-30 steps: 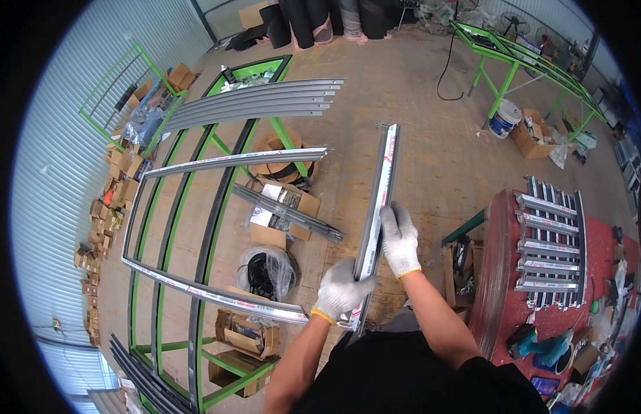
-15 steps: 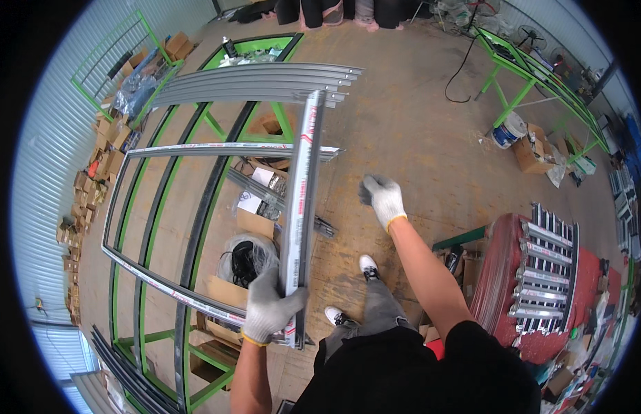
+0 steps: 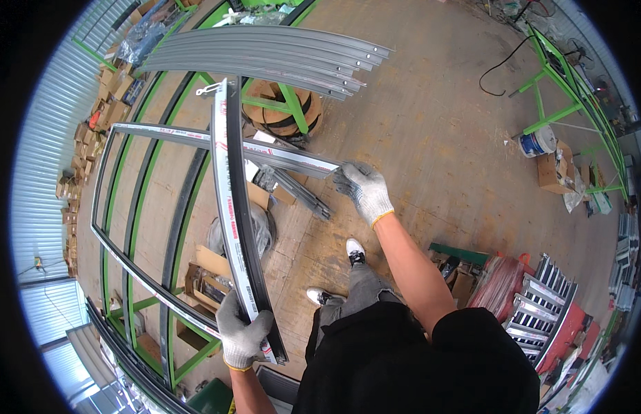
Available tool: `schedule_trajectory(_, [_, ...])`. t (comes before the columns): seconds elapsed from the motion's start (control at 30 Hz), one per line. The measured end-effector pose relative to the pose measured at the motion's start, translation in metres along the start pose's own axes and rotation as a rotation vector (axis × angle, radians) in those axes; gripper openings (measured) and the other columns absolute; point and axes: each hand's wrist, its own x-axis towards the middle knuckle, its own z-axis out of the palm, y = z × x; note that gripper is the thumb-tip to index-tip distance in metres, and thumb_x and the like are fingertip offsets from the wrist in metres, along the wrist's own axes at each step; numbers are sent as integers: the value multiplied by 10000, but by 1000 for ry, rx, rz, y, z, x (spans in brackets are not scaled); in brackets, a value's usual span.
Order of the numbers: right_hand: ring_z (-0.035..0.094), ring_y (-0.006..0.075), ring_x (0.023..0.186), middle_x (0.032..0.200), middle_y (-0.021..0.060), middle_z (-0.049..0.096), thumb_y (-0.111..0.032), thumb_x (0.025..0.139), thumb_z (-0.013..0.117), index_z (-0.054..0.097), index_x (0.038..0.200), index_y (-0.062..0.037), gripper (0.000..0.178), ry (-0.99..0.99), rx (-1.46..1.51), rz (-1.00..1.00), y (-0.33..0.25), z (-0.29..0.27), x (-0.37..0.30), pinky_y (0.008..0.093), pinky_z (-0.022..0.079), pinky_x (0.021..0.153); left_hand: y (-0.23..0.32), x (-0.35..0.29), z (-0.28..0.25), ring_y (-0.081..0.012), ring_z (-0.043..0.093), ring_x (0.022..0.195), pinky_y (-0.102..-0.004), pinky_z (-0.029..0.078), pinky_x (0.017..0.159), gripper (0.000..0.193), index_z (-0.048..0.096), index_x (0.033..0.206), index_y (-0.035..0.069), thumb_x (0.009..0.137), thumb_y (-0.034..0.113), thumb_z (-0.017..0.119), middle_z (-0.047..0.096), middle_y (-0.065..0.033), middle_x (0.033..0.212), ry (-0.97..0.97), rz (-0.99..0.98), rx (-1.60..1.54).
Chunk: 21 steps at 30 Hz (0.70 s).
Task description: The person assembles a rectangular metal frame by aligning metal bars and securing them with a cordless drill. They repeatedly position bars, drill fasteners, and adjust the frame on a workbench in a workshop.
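Note:
My left hand (image 3: 243, 332), in a grey-white knit glove, grips the near end of a long grey metal profile (image 3: 239, 214) with white printed film. The profile crosses above a three-sided frame of similar profiles; a small white clip-like piece (image 3: 210, 90) shows at its far end. My right hand (image 3: 365, 193), gloved too, is closed round the open right end of the frame's far rail (image 3: 296, 159). The frame's near rail (image 3: 161, 291) runs to my left hand; how its end meets the held profile is hidden there.
A green rack with black-topped bars (image 3: 186, 221) carries the frame. Across its far end lie several grey metal strips (image 3: 265, 58). Beneath are a wooden reel (image 3: 282, 110) and open cartons (image 3: 211, 276). To the right stand a green table (image 3: 576, 103), a bucket (image 3: 538, 143) and stacked silver profiles (image 3: 541, 303).
My right hand has moved from free air to the end of the far rail and closed on it. With my left hand, the held profile has shifted left, its far end swinging left.

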Motion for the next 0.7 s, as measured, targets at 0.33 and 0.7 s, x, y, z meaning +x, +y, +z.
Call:
schedule_trajectory(0.33, [758, 287, 911, 1088, 221, 758, -98, 1015, 673, 618, 1283, 79, 327, 10, 97, 64, -8, 2, -3, 374, 624, 765, 3, -7, 7, -92, 535, 695, -272, 468, 646, 282, 631, 951, -28, 697, 57, 718, 614, -2, 786, 91, -79, -33])
schedule_trajectory(0.7, [746, 282, 854, 1032, 213, 748, -108, 1011, 665, 613, 1264, 63, 310, 31, 172, 52, -1, 7, 1, 364, 606, 711, 6, -8, 9, -97, 547, 689, -269, 472, 640, 304, 637, 976, -34, 691, 51, 702, 620, -2, 793, 134, -96, -12])
